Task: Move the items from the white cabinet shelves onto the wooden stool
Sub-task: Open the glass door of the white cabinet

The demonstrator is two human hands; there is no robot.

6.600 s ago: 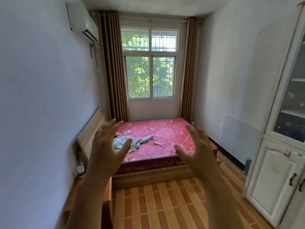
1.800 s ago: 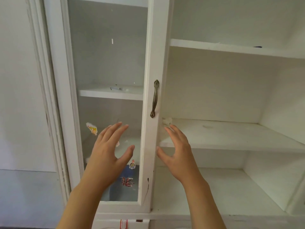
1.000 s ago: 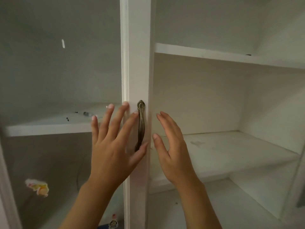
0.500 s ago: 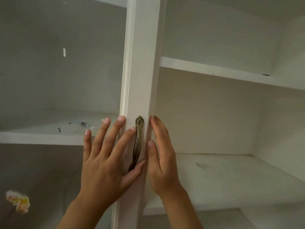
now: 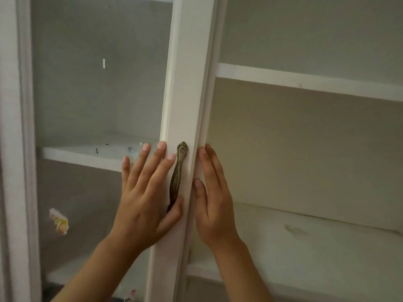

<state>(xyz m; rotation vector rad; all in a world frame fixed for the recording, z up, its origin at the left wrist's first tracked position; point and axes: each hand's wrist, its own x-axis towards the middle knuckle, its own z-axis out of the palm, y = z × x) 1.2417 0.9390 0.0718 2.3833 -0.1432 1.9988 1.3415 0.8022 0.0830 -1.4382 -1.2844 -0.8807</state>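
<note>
Opening the white cabinet's glass-paned door [image 5: 185, 83]

Left hand [image 5: 144, 199] and right hand [image 5: 212, 205], fingers straight, press its frame beside the ornate brass handle [image 5: 177, 173]; next, swing it open.

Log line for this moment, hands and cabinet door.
left hand: flat on door frame, thumb by brass handle | right hand: fingers straight along door edge | nothing held | right shelf: exposed

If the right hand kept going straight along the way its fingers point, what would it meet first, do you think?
The right hand points up along the edge of the door frame; going on, it would likely slide up that edge and meet the upper shelf first, though depth is unclear.
</note>
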